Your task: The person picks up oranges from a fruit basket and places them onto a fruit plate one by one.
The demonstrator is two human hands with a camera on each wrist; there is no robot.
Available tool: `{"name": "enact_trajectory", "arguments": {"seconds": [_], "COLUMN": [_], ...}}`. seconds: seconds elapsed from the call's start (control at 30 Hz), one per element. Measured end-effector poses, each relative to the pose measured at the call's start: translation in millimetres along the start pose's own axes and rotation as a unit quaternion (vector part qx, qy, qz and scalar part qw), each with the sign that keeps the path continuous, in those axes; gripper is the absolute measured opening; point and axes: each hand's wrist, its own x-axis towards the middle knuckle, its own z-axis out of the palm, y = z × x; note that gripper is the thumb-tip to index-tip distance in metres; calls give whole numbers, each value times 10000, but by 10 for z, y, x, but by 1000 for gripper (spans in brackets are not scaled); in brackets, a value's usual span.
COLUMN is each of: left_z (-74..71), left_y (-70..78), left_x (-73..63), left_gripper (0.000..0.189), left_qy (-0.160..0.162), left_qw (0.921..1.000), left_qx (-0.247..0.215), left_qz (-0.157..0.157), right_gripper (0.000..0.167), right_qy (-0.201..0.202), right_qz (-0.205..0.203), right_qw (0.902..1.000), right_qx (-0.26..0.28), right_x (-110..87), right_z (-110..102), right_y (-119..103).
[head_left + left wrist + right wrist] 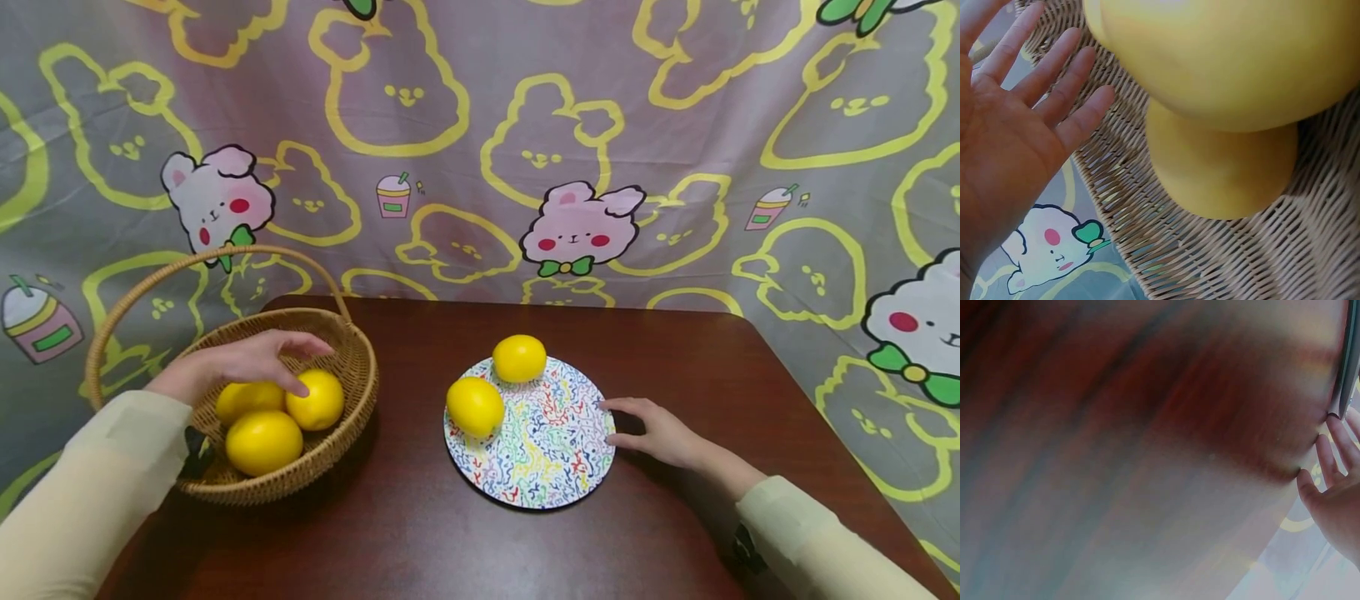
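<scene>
My left hand [247,364] reaches into the wicker basket [365,379] with its fingers spread. In the head view its thumb overlaps the right-hand lemon [321,403]. Two more lemons lie beside that one, a front lemon [264,445] and a rear lemon [238,402] partly covered by the hand. The left wrist view shows the palm bare and the fingers apart from a large near lemon [1229,62]. On a round, colourfully squiggled plate [551,454] sit a back lemon [520,358] and a left lemon [475,406]. My right hand [666,433] touches the plate's right rim with extended fingertips.
Everything stands on a dark reddish-brown table [390,533]. The basket's tall arched handle [153,271] rises above my left forearm. A grey curtain [465,187] with rabbit prints hangs behind the table and along its sides.
</scene>
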Motion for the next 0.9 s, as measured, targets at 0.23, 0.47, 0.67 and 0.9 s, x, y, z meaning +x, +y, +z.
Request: {"name": "enact_trajectory", "arguments": {"seconds": [0.23,0.47,0.67,0.9], "left_z": [82,157,204,244], "left_y": [-77,-151,-189,-198], "left_x": [32,90,114,138], "left_gripper": [63,64,69,74], "left_qy": [-264,-501,-596,-776], "left_qw": [9995,9980,9972,9958], "left_qx": [-17,-28,-33,14], "left_qz": [-156,-373,-447,-481], "right_gripper": [56,56,56,56], "right_qy": [5,22,20,59], "right_qz": [1,-47,-38,-113], "right_qw": [10000,10000,10000,9999], "right_qx": [17,2,0,14], "right_x": [-3,-3,-3,11], "right_z": [-1,16,18,16], "right_y": [-12,2,4,4]}}
